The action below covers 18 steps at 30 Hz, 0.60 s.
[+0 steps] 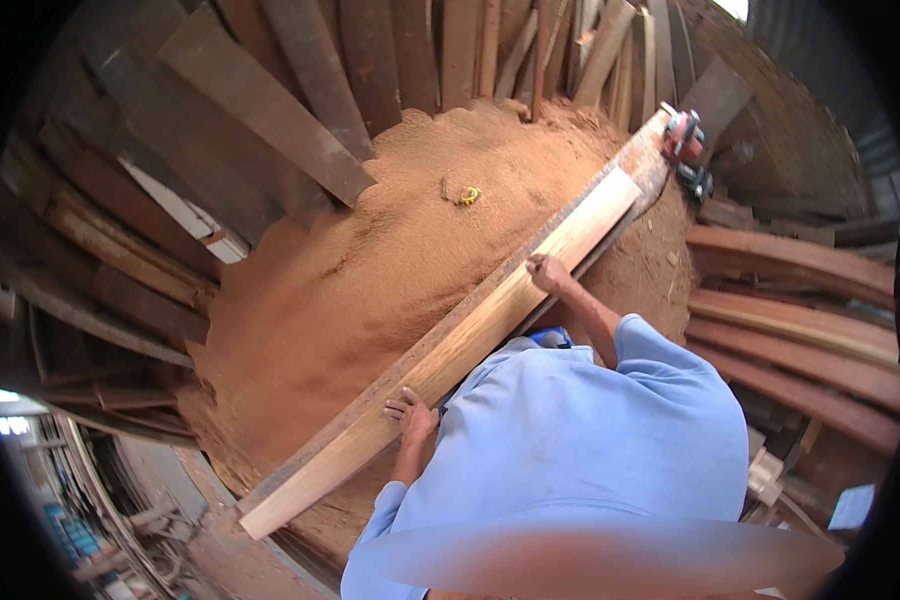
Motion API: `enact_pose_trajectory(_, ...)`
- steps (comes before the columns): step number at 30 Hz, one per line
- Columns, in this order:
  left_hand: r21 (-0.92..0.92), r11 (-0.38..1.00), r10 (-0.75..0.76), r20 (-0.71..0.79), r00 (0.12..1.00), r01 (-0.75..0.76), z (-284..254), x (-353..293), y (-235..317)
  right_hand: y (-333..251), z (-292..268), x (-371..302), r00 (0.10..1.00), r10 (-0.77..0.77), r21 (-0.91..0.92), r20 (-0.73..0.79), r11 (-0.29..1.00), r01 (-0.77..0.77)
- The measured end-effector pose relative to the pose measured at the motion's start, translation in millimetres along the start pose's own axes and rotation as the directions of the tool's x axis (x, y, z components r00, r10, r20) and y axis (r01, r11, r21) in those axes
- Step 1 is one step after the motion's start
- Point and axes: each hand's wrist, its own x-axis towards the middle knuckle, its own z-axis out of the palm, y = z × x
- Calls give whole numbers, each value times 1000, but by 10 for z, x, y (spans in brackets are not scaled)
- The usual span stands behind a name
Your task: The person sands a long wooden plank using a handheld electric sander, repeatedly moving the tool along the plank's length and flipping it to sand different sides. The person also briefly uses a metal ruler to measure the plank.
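A long pale wooden plank (470, 352) lies at a slant from the lower left to the upper right, along a darker, rough-edged wooden beam (530, 258). My left hand (412, 415) rests on the plank's nearer-left part with its fingers spread. Farther up the same plank, my right hand (547, 273) is closed, its fingers curled at the top face. Whatever it grips, if anything, is too small to make out. At the beam's far right end sits a red and black power tool (683, 142), well beyond my right hand.
Sawdust (370, 270) covers the floor beyond the beam, and a yellow tape measure (469, 196) lies on it. Dark boards (260, 100) lean round the left and far sides. Stacked reddish timber (790, 320) stands at the right. A blue object (550, 338) shows beside my body.
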Motion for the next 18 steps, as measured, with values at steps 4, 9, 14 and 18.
enact_pose_trajectory(4, 89, 996, 16, 0, 1000, -16, -1, 188, -95, 133, -304, -322, 970, 162, 79, -182, 986, -150)
enact_pose_trajectory(9, 265, 954, 203, -215, 955, -143, 644, 958, -707, -66, -297, -1280, 856, 500, 260, -132, 850, -457)
enact_pose_trajectory(14, 379, 882, 361, -163, 918, -280, 457, 1042, -794, 838, 858, -2315, 763, 600, 165, -240, 800, -578)
enact_pose_trajectory(18, 467, 761, 426, 164, 890, -451, -128, 978, -644, 1360, 1686, -3123, 687, 716, 185, -127, 697, -692)
